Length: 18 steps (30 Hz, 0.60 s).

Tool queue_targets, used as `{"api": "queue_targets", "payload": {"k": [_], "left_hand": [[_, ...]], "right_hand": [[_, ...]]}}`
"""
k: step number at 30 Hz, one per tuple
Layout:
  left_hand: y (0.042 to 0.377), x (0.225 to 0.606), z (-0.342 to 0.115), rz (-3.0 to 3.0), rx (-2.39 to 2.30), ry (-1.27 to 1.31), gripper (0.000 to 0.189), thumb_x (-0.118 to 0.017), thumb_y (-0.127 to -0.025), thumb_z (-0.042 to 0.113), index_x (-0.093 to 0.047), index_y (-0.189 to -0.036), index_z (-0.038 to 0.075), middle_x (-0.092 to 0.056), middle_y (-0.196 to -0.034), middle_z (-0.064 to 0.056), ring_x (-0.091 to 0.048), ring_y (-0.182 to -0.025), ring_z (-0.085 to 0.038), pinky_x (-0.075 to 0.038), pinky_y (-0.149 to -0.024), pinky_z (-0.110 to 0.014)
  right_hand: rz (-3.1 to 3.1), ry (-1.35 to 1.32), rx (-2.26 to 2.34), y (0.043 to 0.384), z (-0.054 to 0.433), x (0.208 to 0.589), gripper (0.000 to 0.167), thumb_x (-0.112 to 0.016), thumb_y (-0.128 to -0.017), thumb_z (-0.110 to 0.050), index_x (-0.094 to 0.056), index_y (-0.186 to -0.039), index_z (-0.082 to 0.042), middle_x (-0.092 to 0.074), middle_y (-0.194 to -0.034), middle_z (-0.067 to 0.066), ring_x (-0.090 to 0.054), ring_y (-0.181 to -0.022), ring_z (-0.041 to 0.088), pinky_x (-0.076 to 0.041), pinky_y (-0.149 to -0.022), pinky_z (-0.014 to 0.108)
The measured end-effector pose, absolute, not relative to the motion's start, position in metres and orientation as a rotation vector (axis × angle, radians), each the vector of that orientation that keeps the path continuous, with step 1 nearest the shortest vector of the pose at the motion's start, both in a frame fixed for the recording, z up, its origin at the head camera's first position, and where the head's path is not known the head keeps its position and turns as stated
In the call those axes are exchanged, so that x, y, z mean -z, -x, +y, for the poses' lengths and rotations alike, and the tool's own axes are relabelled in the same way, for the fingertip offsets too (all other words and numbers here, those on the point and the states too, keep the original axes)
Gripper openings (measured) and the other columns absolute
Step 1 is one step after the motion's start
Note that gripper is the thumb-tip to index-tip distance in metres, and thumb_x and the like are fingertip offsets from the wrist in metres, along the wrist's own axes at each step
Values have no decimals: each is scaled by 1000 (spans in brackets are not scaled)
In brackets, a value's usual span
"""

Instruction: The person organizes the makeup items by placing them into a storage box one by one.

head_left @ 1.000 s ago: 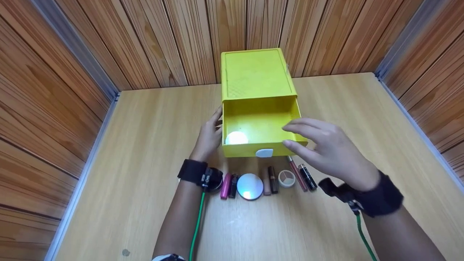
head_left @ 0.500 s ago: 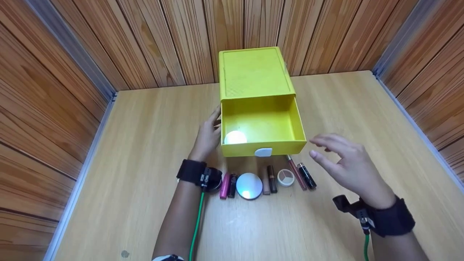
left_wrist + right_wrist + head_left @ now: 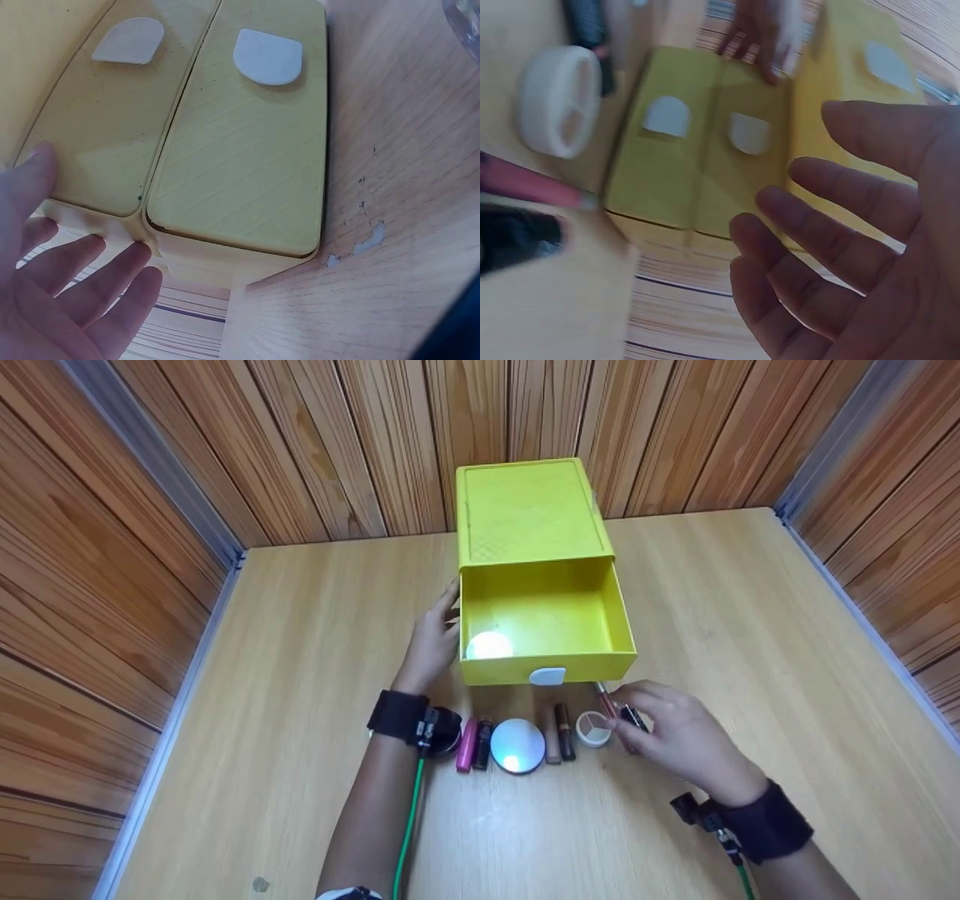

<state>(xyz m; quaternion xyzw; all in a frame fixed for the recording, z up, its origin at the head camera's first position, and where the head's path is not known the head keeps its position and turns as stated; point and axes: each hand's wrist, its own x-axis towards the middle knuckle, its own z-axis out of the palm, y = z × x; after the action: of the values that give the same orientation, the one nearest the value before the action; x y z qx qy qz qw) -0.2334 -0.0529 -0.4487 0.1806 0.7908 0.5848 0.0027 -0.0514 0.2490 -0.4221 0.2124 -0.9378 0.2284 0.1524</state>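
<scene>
A yellow drawer unit (image 3: 536, 510) stands at the back with its top drawer (image 3: 487, 671) pulled out. My left hand (image 3: 431, 649) rests against the unit's left side, fingers fairly straight; the left wrist view shows the thumb at the front edge of a lower drawer (image 3: 97, 142). Low over the right end of a row of cosmetics is my right hand (image 3: 671, 727), fingers spread in the right wrist view. Beside it are a black patterned tube (image 3: 634, 717), partly hidden, a slim reddish lip gloss tube (image 3: 606, 701) and a round three-colour palette (image 3: 593, 730). Contact with the tubes is unclear.
More cosmetics lie in the row: a shiny round compact (image 3: 517, 745), a pink tube (image 3: 466, 745), a black tube (image 3: 483, 743), a beige tube (image 3: 552, 741) and a dark brown tube (image 3: 564, 732). Wooden panels (image 3: 390, 442) enclose the table (image 3: 300, 697).
My right hand has left the open drawer's right edge, swung out to the right, then come down and inward over the black patterned tube. The left hand stays at the unit's side.
</scene>
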Motion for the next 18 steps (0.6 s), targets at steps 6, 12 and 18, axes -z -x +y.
{"api": "queue_targets", "payload": {"k": [6, 12, 18], "left_hand": [[233, 447, -53, 2480, -1842, -581, 63, -57, -100, 20, -26, -152, 36, -33, -153, 8, -54, -117, -13, -47, -95, -23], [233, 448, -54, 2518, -1820, -585, 62, -58, -99, 19, -28, -153, 29, -33, -154, 6, -55, -116, -14, -47, -95, -26], [234, 450, -54, 2498, -1816, -582, 63, -57, -100, 21, -26, -154, 28, -31, -155, 7, -55, -117, -13, -47, -95, -25]], "right_hand": [[-2801, -615, -639, 58, 244, 442, 29, -80, -82, -21, -72, -106, -8, -68, -109, 7, -65, -97, 24, -54, -83, 41], [-2898, -584, -675, 62, 242, 456, 30, -80, -81, -19, -71, -106, -8, -66, -106, 4, -58, -78, 12, -50, -66, 30], [-2924, -586, -707, 65, 240, 466, 43, -84, -74, -17, -69, -113, -7, -63, -114, 13, -63, -92, 23, -54, -77, 39]]}}
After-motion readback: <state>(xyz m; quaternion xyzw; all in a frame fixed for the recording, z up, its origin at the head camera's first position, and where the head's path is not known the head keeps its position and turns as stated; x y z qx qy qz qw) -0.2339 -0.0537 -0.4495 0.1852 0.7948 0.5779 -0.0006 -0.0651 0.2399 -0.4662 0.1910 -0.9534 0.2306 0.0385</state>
